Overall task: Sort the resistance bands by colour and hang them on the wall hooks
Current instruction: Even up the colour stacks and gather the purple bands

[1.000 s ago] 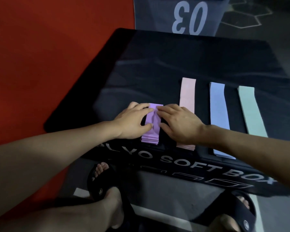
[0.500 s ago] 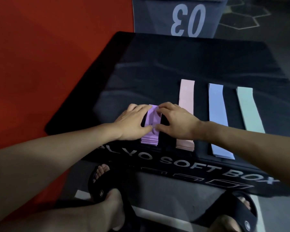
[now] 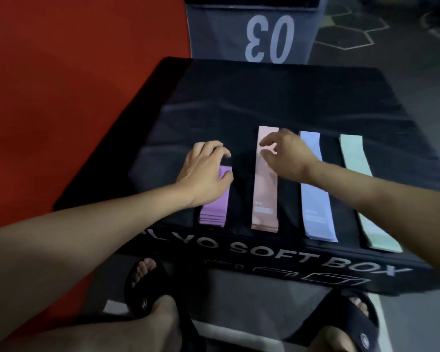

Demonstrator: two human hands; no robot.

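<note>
Four piles of flat resistance bands lie side by side on a black soft box (image 3: pixel 239 102): purple bands (image 3: pixel 214 212), pink bands (image 3: pixel 264 199), blue bands (image 3: pixel 315 199) and mint green bands (image 3: pixel 356 174). My left hand (image 3: pixel 205 171) covers the far end of the purple stack, fingers curled over it and thumb on its top. My right hand (image 3: pixel 285 153) hovers over the far part of the pink bands with thumb and fingers loosely apart, holding nothing. No wall hooks are in view.
The box front reads "SOFT BOX". A grey box marked "03" (image 3: pixel 252 34) stands behind it, red flooring (image 3: pixel 74 85) lies to the left, and dark flooring with hexagon lines to the right. My feet in black slides (image 3: pixel 148 288) stand at the box's near edge.
My right hand let go of the purple stack and moved right and away, over the pink bands. My left hand slid toward the purple stack's far end.
</note>
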